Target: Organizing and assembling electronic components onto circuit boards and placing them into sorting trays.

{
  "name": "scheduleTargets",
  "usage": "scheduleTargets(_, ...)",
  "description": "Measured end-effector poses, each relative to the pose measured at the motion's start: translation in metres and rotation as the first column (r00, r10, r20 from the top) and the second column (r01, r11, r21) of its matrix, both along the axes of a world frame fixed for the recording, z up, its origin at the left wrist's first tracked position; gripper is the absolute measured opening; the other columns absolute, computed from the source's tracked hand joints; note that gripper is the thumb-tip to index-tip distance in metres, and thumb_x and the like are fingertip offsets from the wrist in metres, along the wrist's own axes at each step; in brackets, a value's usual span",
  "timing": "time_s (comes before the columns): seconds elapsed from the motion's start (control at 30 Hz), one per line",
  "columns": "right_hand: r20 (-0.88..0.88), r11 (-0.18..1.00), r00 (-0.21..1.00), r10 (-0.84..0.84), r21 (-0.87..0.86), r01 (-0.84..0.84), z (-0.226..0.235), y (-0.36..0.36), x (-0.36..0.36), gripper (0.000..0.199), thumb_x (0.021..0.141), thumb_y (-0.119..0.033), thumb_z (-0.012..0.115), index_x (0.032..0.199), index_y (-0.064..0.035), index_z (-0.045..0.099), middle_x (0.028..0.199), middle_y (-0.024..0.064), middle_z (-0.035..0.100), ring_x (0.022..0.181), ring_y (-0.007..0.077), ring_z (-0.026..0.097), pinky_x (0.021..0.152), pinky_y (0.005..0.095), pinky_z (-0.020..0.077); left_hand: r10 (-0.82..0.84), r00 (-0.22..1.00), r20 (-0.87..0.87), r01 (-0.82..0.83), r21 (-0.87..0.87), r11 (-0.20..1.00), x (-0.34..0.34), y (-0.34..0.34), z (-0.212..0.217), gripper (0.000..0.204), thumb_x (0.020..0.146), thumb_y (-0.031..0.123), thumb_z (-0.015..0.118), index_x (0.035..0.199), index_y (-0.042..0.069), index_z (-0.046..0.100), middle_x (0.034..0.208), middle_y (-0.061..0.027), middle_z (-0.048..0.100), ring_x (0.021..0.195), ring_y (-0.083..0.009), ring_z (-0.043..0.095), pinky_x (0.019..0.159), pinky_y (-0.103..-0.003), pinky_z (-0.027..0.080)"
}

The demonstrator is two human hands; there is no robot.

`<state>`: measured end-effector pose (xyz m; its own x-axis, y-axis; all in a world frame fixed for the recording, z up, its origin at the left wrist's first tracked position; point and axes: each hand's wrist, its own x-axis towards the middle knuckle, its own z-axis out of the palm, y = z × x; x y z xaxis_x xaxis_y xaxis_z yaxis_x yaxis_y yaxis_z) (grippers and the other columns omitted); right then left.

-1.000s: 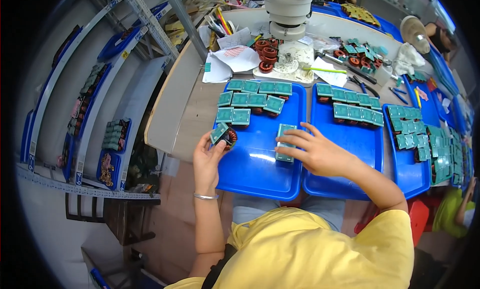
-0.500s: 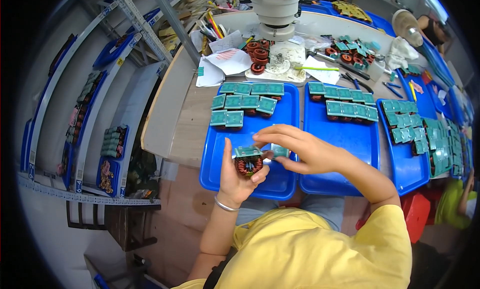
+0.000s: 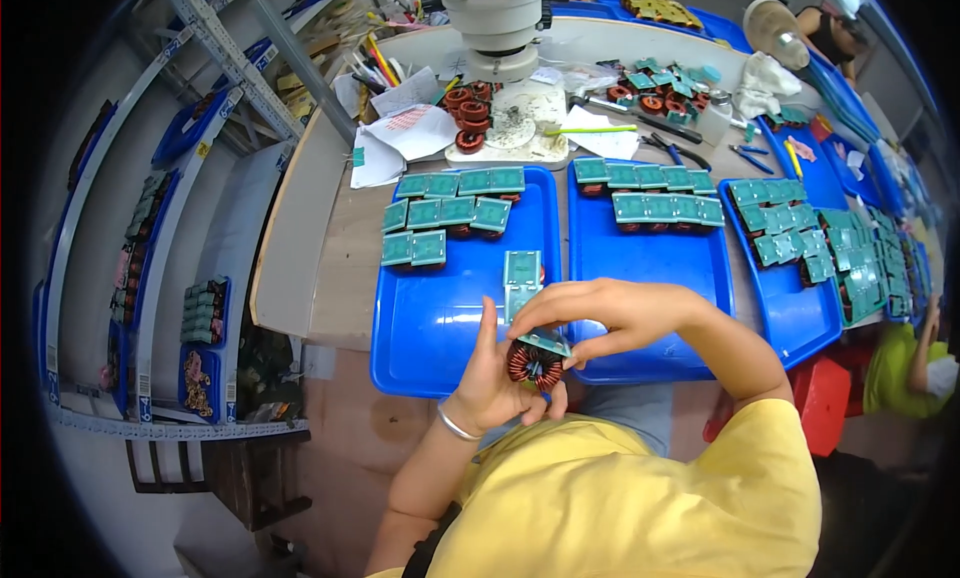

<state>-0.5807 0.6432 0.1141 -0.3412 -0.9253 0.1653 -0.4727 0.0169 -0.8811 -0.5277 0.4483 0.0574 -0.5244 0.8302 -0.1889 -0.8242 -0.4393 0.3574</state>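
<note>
White microscope (image 3: 494, 23), loose papers (image 3: 418, 133), blue-handled pliers (image 3: 752, 159).

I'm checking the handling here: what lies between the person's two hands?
In the head view, a reddish wound coil with a green board on top lies between the left hand and the right hand.

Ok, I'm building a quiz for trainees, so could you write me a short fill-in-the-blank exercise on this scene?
1. The board on the coil between the left hand and the right hand is coloured ____.
2. The bracelet is on the ____ wrist.
3. The trays on the bench are all coloured ____.
4. The stool at the lower right is coloured ____.

Missing words: green; left; blue; red.
</note>
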Motion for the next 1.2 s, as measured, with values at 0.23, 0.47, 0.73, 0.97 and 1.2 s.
scheduleTargets(0.23, -0.613, 0.792, 0.651, -0.448, 0.065, 0.607, 0.005, 0.042, -0.017, 0.047, 0.071, -0.018, 0.068, 0.113, -0.0063, 0.050, 0.111, 0.0109, 0.053, 0.103, 0.0291, 0.049, 0.089, 0.0394, 0.0370, -0.016, 0.332, -0.943, -0.921, -0.328, 0.209, -0.055, -0.055, -0.022, 0.035, 0.084, 0.019, 0.059, 0.114, 0.005, 0.049, 0.105, -0.0091, 0.049, 0.091, -0.0192, 0.056, 0.069, -0.027, 0.049)
scheduleTargets(0.47, -0.901, 0.526, 0.288, -0.324, 0.081, 0.846, -0.059, 0.044, -0.068, 0.048, 0.066, -0.017, 0.070, 0.110, -0.0080, 0.053, 0.104, 0.0070, 0.053, 0.099, 0.0238, 0.050, 0.087, 0.0376, 0.0364, -0.737, -0.058, -0.673, -0.993, -0.035, 0.110, -0.123, -0.039, -0.013, 0.047, 0.068, 0.015, 0.072, 0.111, 0.014, 0.055, 0.125, -0.0113, 0.037, 0.121, -0.0329, 0.031, 0.099, -0.045, 0.028)
scheduleTargets(0.73, -0.902, 0.407, 0.198, -0.383, 0.027, 0.913, -0.068, 0.042, -0.068, 0.055, 0.064, -0.019, 0.072, 0.113, -0.0091, 0.051, 0.115, 0.0087, 0.047, 0.105, 0.0267, 0.046, 0.090, 0.0412, 0.0348, -0.829, -0.171, -0.532, -0.976, -0.021, 0.215, -0.144, -0.020, -0.027, 0.051, 0.061, 0.017, 0.077, 0.106, 0.013, 0.053, 0.126, -0.0090, 0.036, 0.128, -0.0340, 0.021, 0.104, -0.053, 0.017)
scheduleTargets(0.97, -0.757, 0.580, 0.310, -0.576, -0.111, 0.807, -0.029, 0.034, -0.038, 0.050, 0.071, -0.016, 0.068, 0.117, -0.0123, 0.048, 0.121, 0.0103, 0.044, 0.112, 0.0303, 0.042, 0.094, 0.0426, 0.0335, -0.260, 0.065, -0.963, -0.844, -0.193, 0.501, -0.123, -0.035, -0.010, 0.056, 0.062, 0.006, 0.075, 0.110, 0.010, 0.046, 0.116, -0.0087, 0.044, 0.113, -0.0259, 0.043, 0.092, -0.036, 0.039)
scheduleTargets(1.2, -0.478, 0.743, 0.591, -0.650, -0.241, 0.624, 0.001, 0.004, -0.018, 0.046, 0.075, -0.010, 0.064, 0.118, -0.0072, 0.047, 0.115, 0.0128, 0.048, 0.106, 0.0297, 0.048, 0.089, 0.0372, 0.0400, 0.349, 0.526, -0.775, -0.575, -0.023, 0.818, -0.079, -0.024, 0.015, 0.069, 0.068, -0.004, 0.065, 0.128, 0.007, 0.033, 0.115, -0.0102, 0.043, 0.106, -0.0210, 0.051, 0.089, -0.034, 0.045)
